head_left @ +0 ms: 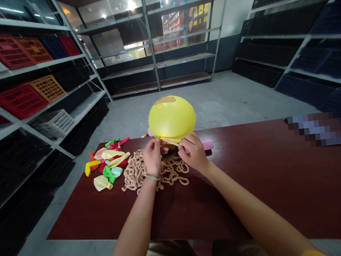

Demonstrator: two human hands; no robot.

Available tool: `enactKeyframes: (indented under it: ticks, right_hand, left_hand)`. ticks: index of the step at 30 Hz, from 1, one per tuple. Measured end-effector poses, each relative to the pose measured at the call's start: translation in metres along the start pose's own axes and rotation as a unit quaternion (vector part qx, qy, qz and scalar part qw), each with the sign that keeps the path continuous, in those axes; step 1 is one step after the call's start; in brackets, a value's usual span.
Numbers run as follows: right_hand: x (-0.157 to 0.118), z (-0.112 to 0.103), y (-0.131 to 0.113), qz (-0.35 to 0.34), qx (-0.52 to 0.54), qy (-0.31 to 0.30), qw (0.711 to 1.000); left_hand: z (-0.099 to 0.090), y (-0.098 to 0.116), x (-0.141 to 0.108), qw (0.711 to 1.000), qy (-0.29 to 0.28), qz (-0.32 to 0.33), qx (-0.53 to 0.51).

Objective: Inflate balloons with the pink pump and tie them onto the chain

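An inflated yellow balloon (pixel 172 117) with a tan patch on top stands beyond my hands, its lower end close to them. My left hand (pixel 154 156) is pinched at the balloon's lower left edge. My right hand (pixel 193 151) has its fingers closed on a tan cord (pixel 170 140) that stretches between both hands under the balloon. A heap of tan looped cord (pixel 135 171) lies on the dark red table (pixel 180 213), around and beneath my left hand. Just right of my right hand, a pink cylindrical thing (pixel 208 144) is partly hidden.
Uninflated balloons (pixel 110 176) in several colours lie at the table's left. A blurred-out object (pixel 318 129) is at the far right. Shelves with crates (pixel 16 100) flank the left side, and a metal rack (pixel 157 70) stands behind.
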State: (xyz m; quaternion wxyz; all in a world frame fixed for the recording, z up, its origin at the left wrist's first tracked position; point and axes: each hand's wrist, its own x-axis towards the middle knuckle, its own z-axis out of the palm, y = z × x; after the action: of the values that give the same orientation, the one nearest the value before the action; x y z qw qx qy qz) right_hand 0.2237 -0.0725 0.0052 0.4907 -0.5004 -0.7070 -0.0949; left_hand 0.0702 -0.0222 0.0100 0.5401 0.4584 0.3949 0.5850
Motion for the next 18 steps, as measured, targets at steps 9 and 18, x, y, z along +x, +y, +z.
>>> enactKeyframes:
  ticks: [9, 18]
  right_hand:
    - [0.007, -0.009, -0.004, 0.01, 0.005, 0.024, 1.0]
    - [0.029, -0.017, -0.023, 0.094, 0.193, 0.066, 0.974]
  left_hand:
    - [-0.002, 0.019, -0.006, 0.996, -0.03, 0.077, 0.029]
    - [-0.013, 0.021, -0.01, 0.975, -0.173, 0.104, 0.093]
